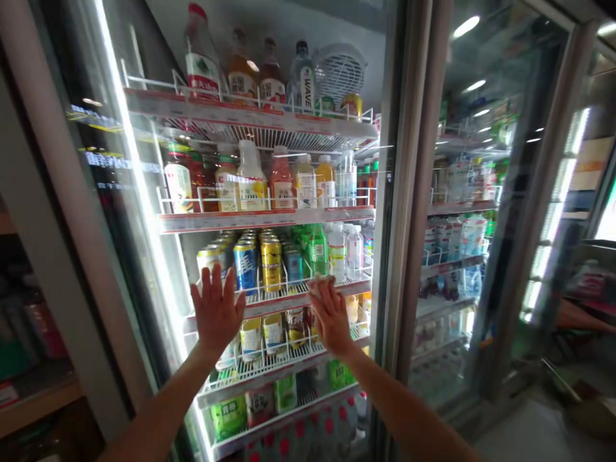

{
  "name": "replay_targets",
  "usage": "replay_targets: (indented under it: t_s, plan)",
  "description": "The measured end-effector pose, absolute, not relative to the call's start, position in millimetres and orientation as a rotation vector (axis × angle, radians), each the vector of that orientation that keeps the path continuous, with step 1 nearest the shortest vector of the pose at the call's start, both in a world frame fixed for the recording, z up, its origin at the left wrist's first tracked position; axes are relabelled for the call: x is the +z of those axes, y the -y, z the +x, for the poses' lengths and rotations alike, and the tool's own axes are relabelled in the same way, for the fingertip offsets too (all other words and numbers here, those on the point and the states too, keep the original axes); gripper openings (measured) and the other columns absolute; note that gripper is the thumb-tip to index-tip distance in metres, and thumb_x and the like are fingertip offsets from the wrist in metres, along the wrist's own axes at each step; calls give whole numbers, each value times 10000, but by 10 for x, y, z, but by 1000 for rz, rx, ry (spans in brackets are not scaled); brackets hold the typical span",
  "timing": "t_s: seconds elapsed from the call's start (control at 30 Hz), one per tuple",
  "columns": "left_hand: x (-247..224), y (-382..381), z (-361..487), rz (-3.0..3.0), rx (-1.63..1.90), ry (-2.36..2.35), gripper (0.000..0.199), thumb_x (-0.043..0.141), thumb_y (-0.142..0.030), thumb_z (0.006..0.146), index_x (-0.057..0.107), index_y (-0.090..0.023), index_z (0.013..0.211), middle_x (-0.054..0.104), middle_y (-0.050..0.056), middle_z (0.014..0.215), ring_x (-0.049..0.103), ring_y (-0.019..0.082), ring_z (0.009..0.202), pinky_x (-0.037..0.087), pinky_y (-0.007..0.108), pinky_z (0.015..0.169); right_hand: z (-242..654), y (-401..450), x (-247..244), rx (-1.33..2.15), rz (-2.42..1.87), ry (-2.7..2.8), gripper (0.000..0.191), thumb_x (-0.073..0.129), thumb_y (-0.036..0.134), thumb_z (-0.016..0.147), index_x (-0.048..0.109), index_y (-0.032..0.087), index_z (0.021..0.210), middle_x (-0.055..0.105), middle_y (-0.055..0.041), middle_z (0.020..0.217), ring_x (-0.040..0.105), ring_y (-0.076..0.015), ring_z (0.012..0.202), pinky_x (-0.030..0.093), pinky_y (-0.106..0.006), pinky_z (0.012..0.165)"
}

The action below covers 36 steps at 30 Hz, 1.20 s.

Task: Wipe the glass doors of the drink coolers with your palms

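My left hand (216,311) is raised with its palm forward and fingers spread, flat at the glass door (166,346) of a lit drinks fridge. It holds nothing. To its right, my right hand (333,314) presses a pale crumpled cloth (321,282) against the same glass, in front of a shelf edge. The cloth is mostly covered by the fingers, so its full shape is hidden. Behind the glass, a blue can (245,268) and a gold can (271,264) stand between my hands. Green bottles (316,249) show just above the right hand.
Wire shelves hold rows of bottles, with a red-capped bottle (201,58) at the top left. A metal door frame (418,192) runs upright at the right, beside a second glass-fronted fridge (462,269). Part of another person's arm (580,316) shows at the far right.
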<state>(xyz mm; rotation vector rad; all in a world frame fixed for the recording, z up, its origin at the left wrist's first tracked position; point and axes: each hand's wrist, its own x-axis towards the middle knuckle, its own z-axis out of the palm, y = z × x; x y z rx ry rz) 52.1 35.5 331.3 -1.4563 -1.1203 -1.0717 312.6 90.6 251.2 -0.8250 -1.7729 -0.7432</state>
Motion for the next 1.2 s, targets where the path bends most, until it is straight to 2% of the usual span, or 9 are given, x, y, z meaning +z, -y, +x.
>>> replay_targets:
  t_s: [0.13,0.3,0.4,0.53,0.77,0.9,1.0,1.1,1.2]
  plan:
    - [3237,-306,444,-1499,-1009,1126,705,491,-283,871,111,-263,1465,125,75,1551,89,237,1432,105,482,1150,3471,-980,2491,-792,-947,1710,577,400,177,890,288,298,1443,243,-72,1536,234,-257,1405,239,-510,1088]
    - [3036,-264,424,-1515,-973,1142,711,477,-273,876,81,-267,1466,135,79,1545,90,232,1430,106,497,1152,3586,-1121,2562,-677,-1151,1330,620,346,171,909,133,205,1490,199,-158,1536,183,-296,1416,309,-543,1027]
    - [2985,-267,438,-1512,-979,1146,721,488,-254,869,85,-258,1467,130,85,1543,82,233,1429,99,502,1154,3157,-933,2430,-712,-972,1640,623,412,157,871,238,198,1469,180,-138,1545,132,-304,1427,288,-515,1052]
    - [2995,-243,402,-1530,-973,1129,715,503,-269,866,112,-265,1465,176,85,1535,106,225,1426,112,481,1157,2993,-790,2365,-791,-763,1988,588,467,162,845,366,287,1410,281,-55,1523,157,-252,1428,202,-491,1109]
    - [2955,-154,310,-1603,-889,1148,638,473,-266,877,204,-222,1454,285,117,1500,115,223,1423,142,455,1151,3133,-954,2656,-653,-992,1440,635,378,141,876,196,222,1478,121,-124,1559,120,-291,1431,283,-544,1047]
    - [2949,-149,308,-1591,-874,1192,582,464,-271,879,284,-197,1428,324,128,1483,127,228,1422,143,459,1149,2703,-709,2429,-732,-752,1897,628,449,142,837,311,241,1442,244,-73,1535,113,-269,1434,211,-500,1104]
    - [2984,-106,242,-1614,-829,1183,525,462,-285,882,360,-212,1391,375,116,1459,181,220,1413,149,452,1147,2694,-693,2524,-783,-664,2044,604,469,155,833,362,283,1414,332,-33,1502,162,-233,1427,141,-476,1136]
    - [3001,-15,95,-1606,-788,1208,496,474,-296,880,400,-243,1367,366,118,1463,249,228,1393,149,471,1144,2857,-851,2931,-723,-820,1754,618,418,156,868,269,287,1453,222,-52,1544,177,-253,1423,173,-512,1113]
    - [2961,86,-64,-1557,-804,1286,529,474,-304,881,355,-256,1395,330,128,1478,262,244,1387,156,497,1139,2836,-909,3156,-676,-887,1574,633,395,143,877,215,258,1473,123,-72,1564,142,-278,1428,207,-531,1094]
